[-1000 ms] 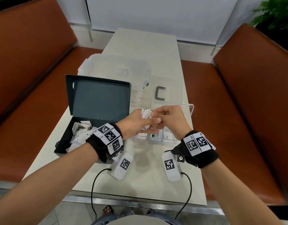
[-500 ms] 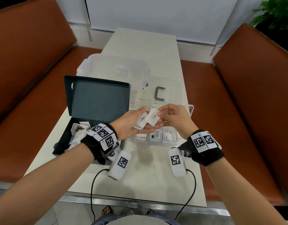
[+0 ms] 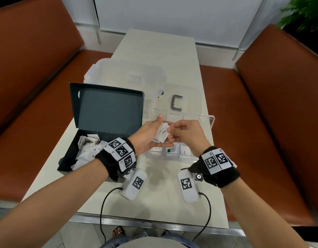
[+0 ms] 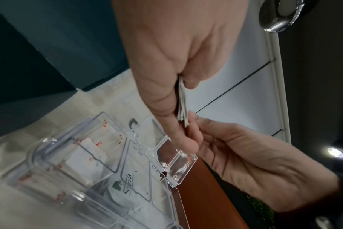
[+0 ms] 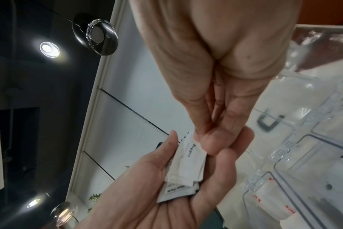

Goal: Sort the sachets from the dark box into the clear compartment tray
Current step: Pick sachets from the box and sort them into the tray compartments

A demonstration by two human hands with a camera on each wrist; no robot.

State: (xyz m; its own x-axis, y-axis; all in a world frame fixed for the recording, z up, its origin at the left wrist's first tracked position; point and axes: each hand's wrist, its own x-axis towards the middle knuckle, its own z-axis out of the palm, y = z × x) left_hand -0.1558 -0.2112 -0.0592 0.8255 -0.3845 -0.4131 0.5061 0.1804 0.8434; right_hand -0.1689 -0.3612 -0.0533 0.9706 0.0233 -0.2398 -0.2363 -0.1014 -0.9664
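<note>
My left hand [image 3: 155, 131] is palm up over the clear compartment tray [image 3: 172, 158] and holds a small stack of white sachets [image 3: 162, 136] between thumb and fingers. My right hand [image 3: 170, 128] meets it and pinches the top sachet [image 5: 190, 148], printed "Pepper". The left wrist view shows the sachet edges [image 4: 183, 105] squeezed in my left hand [image 4: 178, 108]. The tray's near compartments hold a red-printed sachet, a Stevia sachet [image 3: 172, 149] and a pepper sachet [image 3: 185, 152]. The dark box [image 3: 65, 163] lies open at the left with several sachets [image 3: 88, 147] inside.
The box's lid [image 3: 110, 108] stands upright behind it. A clear lidded tub [image 3: 126, 76] sits at the back, with a grey U-shaped clip [image 3: 176, 102] to its right. The tray's open lid [image 3: 206, 120] juts right. Brown benches flank the narrow table.
Half a second ago my right hand held one sachet a little apart from the left hand's sachet. Now both hands are together again at the stack.
</note>
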